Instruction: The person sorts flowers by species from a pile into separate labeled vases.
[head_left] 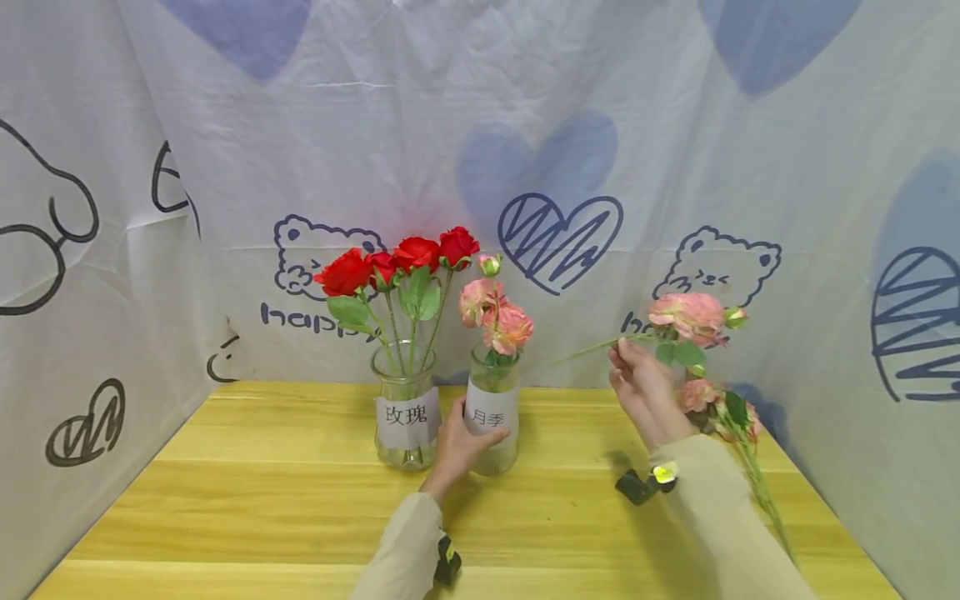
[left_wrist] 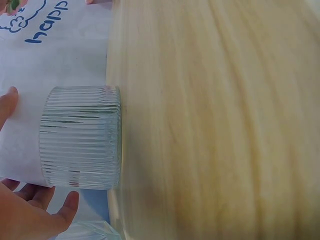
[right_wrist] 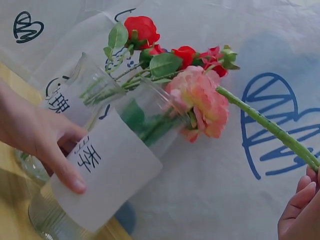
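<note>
In the head view, my left hand (head_left: 459, 442) grips a ribbed glass vase (head_left: 497, 460) with a white paper label (head_left: 491, 404). Pink flowers (head_left: 508, 327) and a bud stand in this vase. To the right, my right hand (head_left: 648, 390) pinches the green stem (head_left: 588, 348) of another pink flower (head_left: 688, 317). Its bloom points right, and the stem's free end points left toward the vase, apart from it. The right wrist view shows this stem (right_wrist: 270, 125) up close, its end in front of a pink bloom (right_wrist: 202, 100). Ribbed glass (left_wrist: 82, 137) fills part of the left wrist view.
A second labelled glass vase (head_left: 405, 387) holds several red roses (head_left: 417, 253), just left of the gripped one. More pink flowers (head_left: 701, 394) lie at the right side of the wooden table (head_left: 247, 492). A printed cloth (head_left: 420, 133) hangs behind.
</note>
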